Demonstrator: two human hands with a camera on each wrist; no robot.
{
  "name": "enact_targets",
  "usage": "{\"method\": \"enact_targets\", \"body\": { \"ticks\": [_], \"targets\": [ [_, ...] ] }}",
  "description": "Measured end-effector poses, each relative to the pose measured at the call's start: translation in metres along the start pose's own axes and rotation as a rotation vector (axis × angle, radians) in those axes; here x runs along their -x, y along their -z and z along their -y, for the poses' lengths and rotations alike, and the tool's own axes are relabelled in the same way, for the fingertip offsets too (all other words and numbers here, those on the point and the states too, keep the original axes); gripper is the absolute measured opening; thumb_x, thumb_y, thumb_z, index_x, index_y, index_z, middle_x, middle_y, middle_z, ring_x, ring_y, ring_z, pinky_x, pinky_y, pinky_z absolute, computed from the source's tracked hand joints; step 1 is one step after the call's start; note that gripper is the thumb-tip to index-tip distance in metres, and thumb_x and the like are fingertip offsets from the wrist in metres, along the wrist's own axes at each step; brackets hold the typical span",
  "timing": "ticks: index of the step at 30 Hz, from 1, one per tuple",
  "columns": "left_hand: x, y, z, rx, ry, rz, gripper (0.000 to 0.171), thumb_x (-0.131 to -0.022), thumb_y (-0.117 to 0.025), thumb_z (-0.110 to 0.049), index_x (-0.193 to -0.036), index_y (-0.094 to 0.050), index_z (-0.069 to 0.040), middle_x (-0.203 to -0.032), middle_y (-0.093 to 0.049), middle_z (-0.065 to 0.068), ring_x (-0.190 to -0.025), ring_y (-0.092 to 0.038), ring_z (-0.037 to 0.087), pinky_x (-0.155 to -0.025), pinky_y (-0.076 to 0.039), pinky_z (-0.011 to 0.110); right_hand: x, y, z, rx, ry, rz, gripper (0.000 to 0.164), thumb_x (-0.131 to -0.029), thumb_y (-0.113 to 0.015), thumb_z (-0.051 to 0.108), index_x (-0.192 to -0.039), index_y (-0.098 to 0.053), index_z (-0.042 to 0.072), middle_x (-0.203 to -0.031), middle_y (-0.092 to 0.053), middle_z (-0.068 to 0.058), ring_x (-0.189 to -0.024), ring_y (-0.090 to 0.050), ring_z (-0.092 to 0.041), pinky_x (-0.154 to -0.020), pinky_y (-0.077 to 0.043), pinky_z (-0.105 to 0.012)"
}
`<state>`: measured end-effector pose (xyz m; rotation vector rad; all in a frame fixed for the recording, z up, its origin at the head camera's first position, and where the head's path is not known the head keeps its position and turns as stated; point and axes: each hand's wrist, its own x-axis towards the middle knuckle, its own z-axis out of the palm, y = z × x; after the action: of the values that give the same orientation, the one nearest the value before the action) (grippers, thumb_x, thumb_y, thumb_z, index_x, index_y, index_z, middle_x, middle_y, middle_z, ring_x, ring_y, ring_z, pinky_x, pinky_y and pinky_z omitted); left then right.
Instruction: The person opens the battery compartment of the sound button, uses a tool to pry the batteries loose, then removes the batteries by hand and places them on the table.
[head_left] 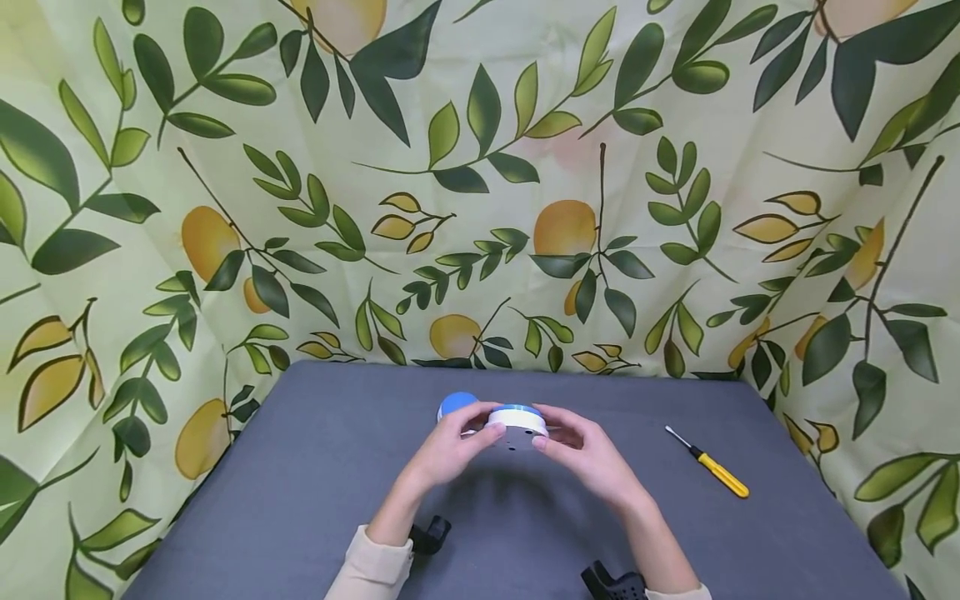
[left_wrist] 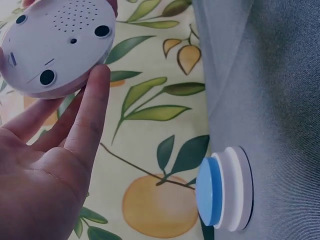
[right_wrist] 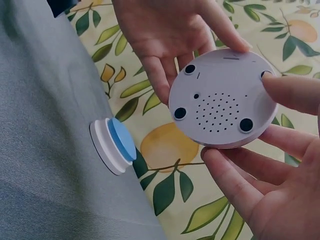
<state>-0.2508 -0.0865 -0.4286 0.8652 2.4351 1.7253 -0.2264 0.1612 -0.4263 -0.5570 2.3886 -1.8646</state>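
Note:
A round white push button (head_left: 517,419) with a blue top is held up between both hands, over the grey table. My left hand (head_left: 450,450) grips its left edge, thumb on the near side. On the opposite edge, my right hand (head_left: 588,458) holds it the same way, the thumb (right_wrist: 295,94) lying by a black foot. The underside (right_wrist: 220,100) faces the wrist cameras and shows a patch of small speaker holes, round black feet and a small screw hole. A second blue-topped button (left_wrist: 210,190) sits on the table behind my left hand.
A screwdriver (head_left: 720,473) with a yellow and black handle lies on the table (head_left: 300,500), right of my right hand. Cloth printed with leaves and fruit (head_left: 487,208) hangs behind the table and along both sides. Black wrist mounts (head_left: 615,581) show at the forearms.

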Motion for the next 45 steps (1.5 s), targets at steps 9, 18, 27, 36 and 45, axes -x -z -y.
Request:
{"method": "enact_targets", "body": {
  "ticks": [9,18,27,36,45],
  "targets": [
    [0.0,0.001,-0.002,-0.018,0.064,0.01,0.033,-0.101,-0.064,-0.03,-0.124,-0.068,-0.007,-0.107,-0.068,0.004,-0.091,-0.067,0.017,-0.082,-0.058,0.041,0.002,-0.008,0.004,0.08,0.109,-0.081,0.048,-0.092,-0.077,0.02,-0.135,-0.062,0.004,-0.122,-0.067,-0.011,-0.11,-0.066,-0.026,-0.093,-0.055,-0.033],
    [0.001,-0.003,-0.004,-0.086,0.091,0.042,0.034,-0.098,-0.068,-0.037,-0.118,-0.072,-0.01,-0.098,-0.069,-0.003,-0.085,-0.064,0.013,-0.075,-0.056,0.03,0.005,-0.015,0.012,0.232,0.168,-0.147,0.037,-0.087,-0.082,0.018,-0.121,-0.071,0.008,-0.111,-0.07,0.001,-0.103,-0.067,-0.026,-0.087,-0.057,-0.037],
    [0.0,-0.008,-0.007,-0.175,0.093,0.024,0.041,-0.098,-0.065,-0.045,-0.121,-0.07,-0.013,-0.098,-0.067,-0.006,-0.089,-0.062,0.012,-0.078,-0.053,0.03,0.004,-0.013,0.008,0.259,0.159,-0.198,0.03,-0.087,-0.081,0.013,-0.116,-0.074,0.009,-0.104,-0.072,0.002,-0.095,-0.068,-0.017,-0.082,-0.058,-0.035],
    [0.002,-0.012,-0.01,-0.082,0.036,-0.01,0.044,-0.097,-0.071,-0.032,-0.135,-0.061,-0.012,-0.112,-0.067,-0.001,-0.099,-0.065,0.013,-0.089,-0.055,0.029,0.004,-0.004,0.005,0.154,0.111,-0.277,0.025,-0.092,-0.076,0.017,-0.115,-0.073,0.006,-0.103,-0.072,-0.004,-0.094,-0.067,-0.017,-0.08,-0.056,-0.029],
    [0.002,-0.016,-0.015,-0.051,-0.093,-0.049,0.062,-0.09,-0.079,-0.025,-0.145,-0.052,-0.013,-0.126,-0.06,-0.002,-0.115,-0.06,0.019,-0.101,-0.051,0.039,0.003,0.0,0.006,-0.015,-0.021,-0.301,0.032,-0.095,-0.073,0.02,-0.119,-0.069,-0.001,-0.106,-0.069,-0.016,-0.085,-0.067,-0.021,-0.071,-0.06,-0.035]
  ]
}}
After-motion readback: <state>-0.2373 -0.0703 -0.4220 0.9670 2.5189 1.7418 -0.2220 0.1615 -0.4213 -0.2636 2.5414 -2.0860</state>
